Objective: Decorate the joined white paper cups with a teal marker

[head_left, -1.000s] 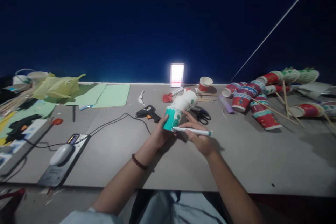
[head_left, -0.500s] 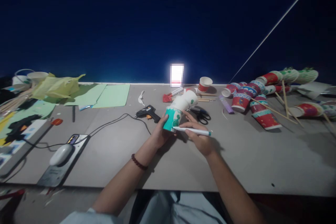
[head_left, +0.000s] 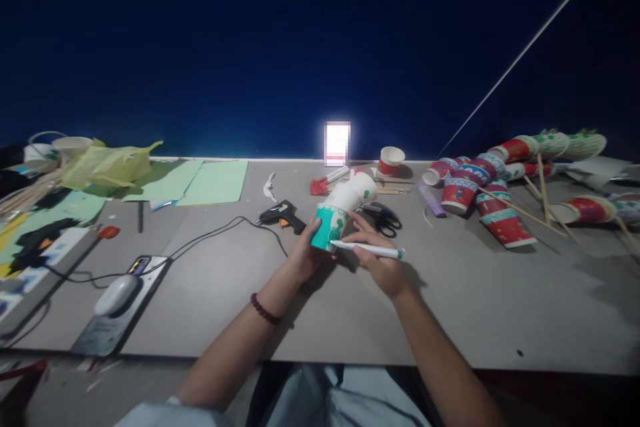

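My left hand (head_left: 306, 255) is closed round a paper cup (head_left: 326, 225), partly coloured teal green with white showing on its right side. More white cups (head_left: 361, 188) with green marks join on behind it in a bent row. Between the fingers and thumb of my right hand (head_left: 384, 265) is a white marker pen (head_left: 371, 250) with a teal end. The marker's tip meets the lower part of the teal cup's wall. Some right-hand fingertips lie close to the cup's right side; whether they touch it I cannot tell.
A black glue gun (head_left: 283, 215) lies left of the cups, its cord running to a power strip (head_left: 45, 267). Black scissors (head_left: 385, 220) lie behind my right hand. Decorated cup chains (head_left: 463, 183) with sticks fill the right. A phone (head_left: 117, 307) bears a white case (head_left: 117, 295).
The marker's tip has shifted very slightly on the cup's wall. Both hands and the cups stay almost where they were.
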`<action>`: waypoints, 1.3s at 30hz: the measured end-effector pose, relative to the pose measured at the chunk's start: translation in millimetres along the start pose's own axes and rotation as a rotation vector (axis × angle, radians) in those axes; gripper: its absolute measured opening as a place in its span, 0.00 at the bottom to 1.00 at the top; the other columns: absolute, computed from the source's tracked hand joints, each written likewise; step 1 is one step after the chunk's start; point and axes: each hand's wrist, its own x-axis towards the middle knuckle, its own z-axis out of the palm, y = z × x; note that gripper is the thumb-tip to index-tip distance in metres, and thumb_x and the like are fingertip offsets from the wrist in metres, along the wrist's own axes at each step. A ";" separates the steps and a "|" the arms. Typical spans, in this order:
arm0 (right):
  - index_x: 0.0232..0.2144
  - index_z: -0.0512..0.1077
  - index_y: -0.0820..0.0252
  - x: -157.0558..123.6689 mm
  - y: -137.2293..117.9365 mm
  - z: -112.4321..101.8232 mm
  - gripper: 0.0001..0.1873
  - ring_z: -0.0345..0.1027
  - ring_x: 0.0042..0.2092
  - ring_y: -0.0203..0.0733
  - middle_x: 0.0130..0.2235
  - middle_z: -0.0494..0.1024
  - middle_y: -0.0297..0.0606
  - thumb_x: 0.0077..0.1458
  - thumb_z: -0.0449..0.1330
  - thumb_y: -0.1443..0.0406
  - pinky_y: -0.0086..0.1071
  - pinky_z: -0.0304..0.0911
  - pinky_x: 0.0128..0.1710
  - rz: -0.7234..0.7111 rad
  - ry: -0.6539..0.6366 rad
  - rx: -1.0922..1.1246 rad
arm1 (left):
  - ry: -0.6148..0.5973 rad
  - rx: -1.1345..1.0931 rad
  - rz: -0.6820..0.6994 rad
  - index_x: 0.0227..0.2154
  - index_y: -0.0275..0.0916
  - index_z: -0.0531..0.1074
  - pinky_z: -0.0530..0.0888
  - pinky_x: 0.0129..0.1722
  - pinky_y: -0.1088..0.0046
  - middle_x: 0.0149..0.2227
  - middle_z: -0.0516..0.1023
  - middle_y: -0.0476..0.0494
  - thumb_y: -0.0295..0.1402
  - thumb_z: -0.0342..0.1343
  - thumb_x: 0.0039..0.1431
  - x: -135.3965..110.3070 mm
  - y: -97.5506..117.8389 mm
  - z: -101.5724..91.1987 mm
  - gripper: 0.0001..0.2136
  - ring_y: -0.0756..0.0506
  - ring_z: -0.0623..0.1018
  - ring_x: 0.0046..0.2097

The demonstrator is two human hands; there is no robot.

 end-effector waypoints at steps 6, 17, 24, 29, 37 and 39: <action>0.33 0.81 0.55 0.3 1.4 -0.4 0.11 0.56 0.66 0.53 0.57 0.75 0.42 0.55 0.61 0.58 0.47 0.53 0.64 -0.025 -0.046 0.009 | -0.017 -0.019 -0.020 0.52 0.37 0.68 0.68 0.19 0.74 0.31 0.78 0.45 0.41 0.60 0.54 -0.4 0.6 1.5 0.24 0.46 0.76 0.26; 0.35 0.81 0.54 0.5 -2.8 2.1 0.12 0.57 0.66 0.53 0.57 0.74 0.41 0.56 0.60 0.56 0.48 0.53 0.64 0.019 -0.005 -0.001 | -0.002 -0.021 -0.014 0.51 0.37 0.69 0.68 0.19 0.73 0.29 0.77 0.45 0.40 0.60 0.54 -0.5 1.5 0.9 0.22 0.47 0.75 0.25; 0.32 0.81 0.54 -0.2 0.3 0.1 0.11 0.52 0.68 0.54 0.59 0.73 0.39 0.55 0.61 0.56 0.49 0.52 0.65 -0.008 -0.063 0.031 | -0.026 -0.035 -0.015 0.50 0.36 0.70 0.69 0.23 0.72 0.32 0.79 0.43 0.41 0.59 0.54 0.3 0.9 0.9 0.22 0.45 0.77 0.28; 0.34 0.81 0.54 -0.5 0.9 0.4 0.12 0.55 0.66 0.54 0.60 0.72 0.40 0.56 0.61 0.56 0.48 0.53 0.65 0.003 -0.043 0.025 | -0.018 -0.009 -0.026 0.51 0.37 0.69 0.67 0.19 0.73 0.32 0.79 0.43 0.42 0.61 0.53 -0.6 1.1 0.1 0.25 0.45 0.76 0.27; 0.33 0.81 0.53 0.0 0.6 0.5 0.11 0.53 0.67 0.54 0.60 0.72 0.39 0.55 0.61 0.56 0.49 0.53 0.64 0.004 -0.065 0.012 | -0.022 -0.027 -0.021 0.48 0.37 0.71 0.69 0.20 0.74 0.33 0.79 0.42 0.42 0.61 0.53 -1.3 1.6 1.9 0.21 0.46 0.76 0.27; 0.34 0.81 0.53 0.3 -0.4 0.8 0.12 0.54 0.67 0.55 0.59 0.73 0.40 0.55 0.61 0.56 0.49 0.55 0.64 0.008 -0.050 0.018 | -0.031 -0.021 -0.020 0.48 0.37 0.71 0.68 0.19 0.74 0.33 0.78 0.41 0.42 0.60 0.54 -0.6 1.2 0.9 0.21 0.46 0.76 0.27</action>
